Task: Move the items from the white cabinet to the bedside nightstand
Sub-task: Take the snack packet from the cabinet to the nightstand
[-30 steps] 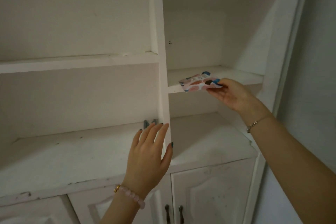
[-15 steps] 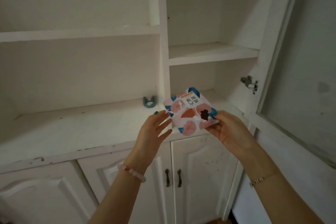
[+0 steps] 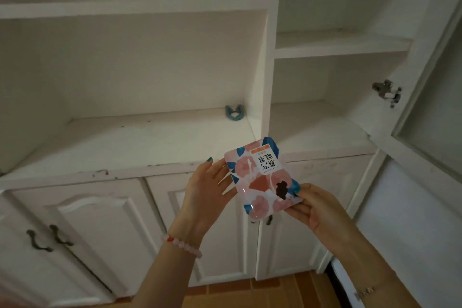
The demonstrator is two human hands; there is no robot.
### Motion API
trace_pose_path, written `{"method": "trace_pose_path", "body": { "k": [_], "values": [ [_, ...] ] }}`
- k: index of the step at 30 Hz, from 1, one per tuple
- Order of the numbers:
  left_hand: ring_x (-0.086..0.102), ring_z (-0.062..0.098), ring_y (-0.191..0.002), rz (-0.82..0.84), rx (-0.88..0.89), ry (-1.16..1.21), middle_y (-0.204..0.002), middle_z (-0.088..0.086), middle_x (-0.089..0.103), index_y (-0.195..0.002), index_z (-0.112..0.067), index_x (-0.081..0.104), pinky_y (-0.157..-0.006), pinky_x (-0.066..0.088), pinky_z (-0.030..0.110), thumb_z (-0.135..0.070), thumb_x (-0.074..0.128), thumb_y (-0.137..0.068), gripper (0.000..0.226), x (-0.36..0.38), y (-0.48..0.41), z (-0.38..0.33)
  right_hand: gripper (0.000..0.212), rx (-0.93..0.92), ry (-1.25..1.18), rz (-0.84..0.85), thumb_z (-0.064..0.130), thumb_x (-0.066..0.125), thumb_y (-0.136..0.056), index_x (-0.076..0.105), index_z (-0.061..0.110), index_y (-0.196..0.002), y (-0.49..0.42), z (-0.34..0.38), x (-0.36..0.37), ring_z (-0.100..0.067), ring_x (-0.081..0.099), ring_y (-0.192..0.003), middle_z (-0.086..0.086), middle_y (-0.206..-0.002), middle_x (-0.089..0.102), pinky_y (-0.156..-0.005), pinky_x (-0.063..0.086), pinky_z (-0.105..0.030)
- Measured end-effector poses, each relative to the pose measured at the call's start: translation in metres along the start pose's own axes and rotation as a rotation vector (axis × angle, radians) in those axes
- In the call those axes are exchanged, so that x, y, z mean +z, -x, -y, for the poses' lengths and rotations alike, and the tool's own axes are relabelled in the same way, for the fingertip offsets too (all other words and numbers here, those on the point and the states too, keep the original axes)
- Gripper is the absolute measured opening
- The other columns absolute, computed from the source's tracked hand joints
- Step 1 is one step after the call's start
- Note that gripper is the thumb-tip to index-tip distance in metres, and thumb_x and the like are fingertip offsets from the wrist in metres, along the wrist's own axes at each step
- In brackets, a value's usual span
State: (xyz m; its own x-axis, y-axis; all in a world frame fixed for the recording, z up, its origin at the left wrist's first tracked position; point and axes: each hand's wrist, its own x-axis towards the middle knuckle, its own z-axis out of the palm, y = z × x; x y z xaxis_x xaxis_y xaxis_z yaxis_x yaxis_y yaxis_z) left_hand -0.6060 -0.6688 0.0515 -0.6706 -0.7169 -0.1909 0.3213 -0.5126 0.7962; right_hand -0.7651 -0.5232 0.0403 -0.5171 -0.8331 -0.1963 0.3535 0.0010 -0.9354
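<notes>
My right hand (image 3: 316,207) pinches the lower right corner of a flat pink, white and blue printed packet (image 3: 260,177), held upside down in front of the white cabinet (image 3: 150,137). Beside the packet's left edge is my left hand (image 3: 207,190), palm up with fingers straight, touching or nearly touching that edge. A small blue clip (image 3: 234,112) lies at the back right of the wide lower shelf. The nightstand is out of view.
The cabinet's glass door (image 3: 430,112) stands swung open on the right, its metal hinge (image 3: 387,92) showing. Closed lower doors with dark handles (image 3: 47,237) sit below the shelves. Orange tiled floor (image 3: 250,292) is underneath.
My right hand took the packet off the upper right shelf and brought it down in front of me. My left hand left the shelf divider and came up beside the packet.
</notes>
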Motion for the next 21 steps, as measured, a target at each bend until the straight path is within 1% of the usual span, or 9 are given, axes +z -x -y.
{"method": "trace_pose_path", "body": {
  "k": [4, 9, 12, 15, 18, 21],
  "values": [
    [0.061, 0.025, -0.101, -0.057, 0.026, -0.006, -0.109, 0.009, 0.067, -0.116, -0.006, 0.061, -0.085, 0.047, 0.039, -0.034, 0.032, -0.098, 0.044, -0.024, 0.019, 0.003, 0.019, 0.045, 0.085, 0.02, 0.011, 0.05, -0.094, 0.06, -0.001, -0.104, 0.007, -0.022, 0.013, -0.024, 0.07, -0.086, -0.015, -0.092, 0.072, -0.067, 0.057, -0.024],
    [0.058, 0.028, -0.109, -0.171, 0.053, -0.01, -0.115, 0.01, 0.066, -0.116, -0.009, 0.062, -0.093, 0.044, 0.043, -0.035, 0.035, -0.095, 0.043, -0.045, 0.055, 0.005, 0.02, 0.126, 0.095, 0.122, 0.01, 0.049, -0.094, 0.06, -0.001, -0.106, 0.013, -0.04, 0.028, -0.025, 0.07, -0.085, -0.015, -0.091, 0.073, -0.065, 0.057, -0.024],
    [0.059, 0.027, -0.106, -0.247, 0.099, -0.01, -0.108, 0.008, 0.068, -0.11, -0.01, 0.064, -0.095, 0.043, 0.044, -0.035, 0.032, -0.098, 0.042, -0.052, 0.08, 0.008, 0.019, 0.179, 0.121, 0.212, 0.013, 0.052, -0.092, 0.061, 0.001, -0.105, 0.015, -0.047, 0.038, -0.026, 0.07, -0.086, -0.015, -0.091, 0.073, -0.072, 0.058, -0.028],
    [0.06, 0.026, -0.105, -0.358, 0.149, 0.027, -0.108, 0.008, 0.069, -0.114, -0.01, 0.062, -0.09, 0.046, 0.041, -0.035, 0.032, -0.098, 0.043, -0.058, 0.105, 0.013, 0.019, 0.223, 0.164, 0.313, 0.011, 0.054, -0.091, 0.063, 0.003, -0.106, 0.017, -0.052, 0.046, -0.026, 0.07, -0.087, -0.015, -0.092, 0.072, -0.08, 0.055, -0.033],
    [0.058, 0.028, -0.105, -0.48, 0.202, 0.074, -0.111, 0.011, 0.066, -0.116, -0.008, 0.061, -0.087, 0.046, 0.041, -0.033, 0.033, -0.097, 0.042, -0.06, 0.135, 0.024, 0.017, 0.252, 0.206, 0.436, 0.006, 0.053, -0.09, 0.064, 0.004, -0.104, 0.025, -0.061, 0.052, -0.026, 0.07, -0.086, -0.016, -0.09, 0.073, -0.076, 0.057, -0.03],
    [0.059, 0.027, -0.1, -0.617, 0.247, 0.132, -0.111, 0.012, 0.064, -0.115, -0.007, 0.061, -0.086, 0.047, 0.04, -0.032, 0.035, -0.097, 0.041, -0.06, 0.172, 0.039, 0.018, 0.254, 0.276, 0.568, 0.005, 0.053, -0.09, 0.064, 0.005, -0.105, 0.035, -0.072, 0.059, -0.025, 0.07, -0.086, -0.014, -0.09, 0.073, -0.075, 0.056, -0.029]
  ]
}}
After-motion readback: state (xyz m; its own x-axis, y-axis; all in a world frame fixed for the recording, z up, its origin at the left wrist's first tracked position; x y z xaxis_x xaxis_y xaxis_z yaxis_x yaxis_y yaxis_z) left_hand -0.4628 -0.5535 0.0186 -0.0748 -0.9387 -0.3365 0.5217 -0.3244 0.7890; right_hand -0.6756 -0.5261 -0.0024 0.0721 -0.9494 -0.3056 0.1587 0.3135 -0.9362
